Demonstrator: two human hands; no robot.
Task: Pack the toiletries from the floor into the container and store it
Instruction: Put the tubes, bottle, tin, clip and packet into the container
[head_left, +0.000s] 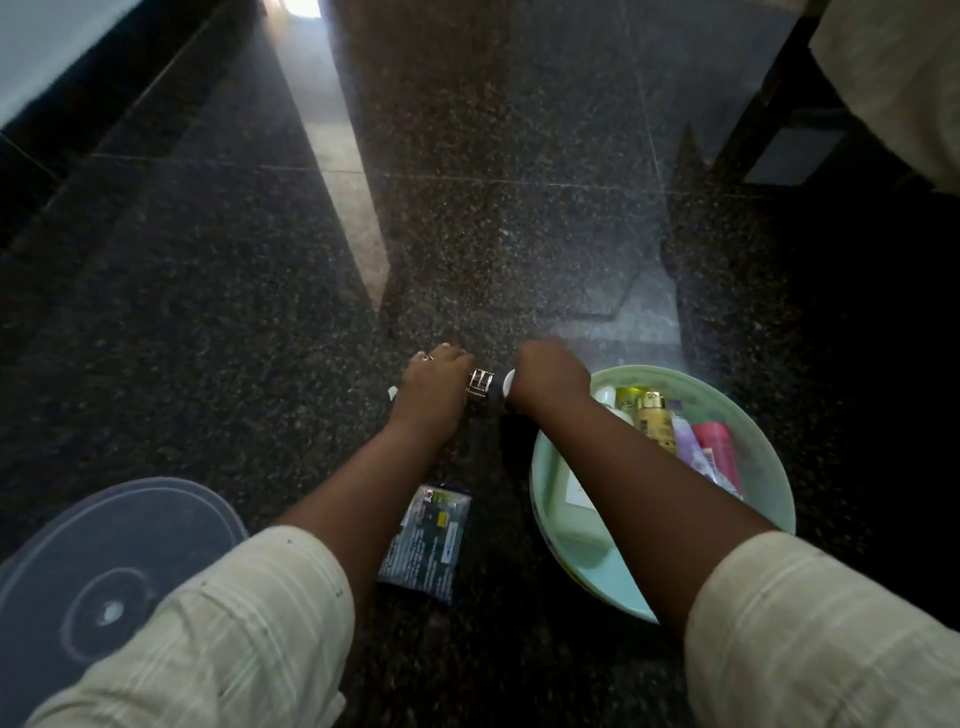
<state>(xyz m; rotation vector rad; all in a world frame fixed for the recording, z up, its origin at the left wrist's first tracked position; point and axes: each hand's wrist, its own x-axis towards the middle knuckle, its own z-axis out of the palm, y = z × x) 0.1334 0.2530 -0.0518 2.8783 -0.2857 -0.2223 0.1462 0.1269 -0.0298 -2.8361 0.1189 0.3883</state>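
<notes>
A pale green round container (769, 457) sits on the dark floor at the right, holding several bottles and tubes: a gold-capped bottle (652, 415), a purple tube (688, 441) and a pink tube (722, 452). Both my hands reach to the floor just left of it. My left hand (434, 382) and my right hand (548, 374) close around a dark item with a silver band (480, 384) and white ends, lying between them. A dark blue packet (428, 540) lies on the floor between my forearms.
The container's clear round lid (104, 551) lies on the floor at the lower left, partly under my left sleeve. Dark furniture legs (769, 98) stand at the upper right, and a dark ledge (104, 93) runs along the upper left.
</notes>
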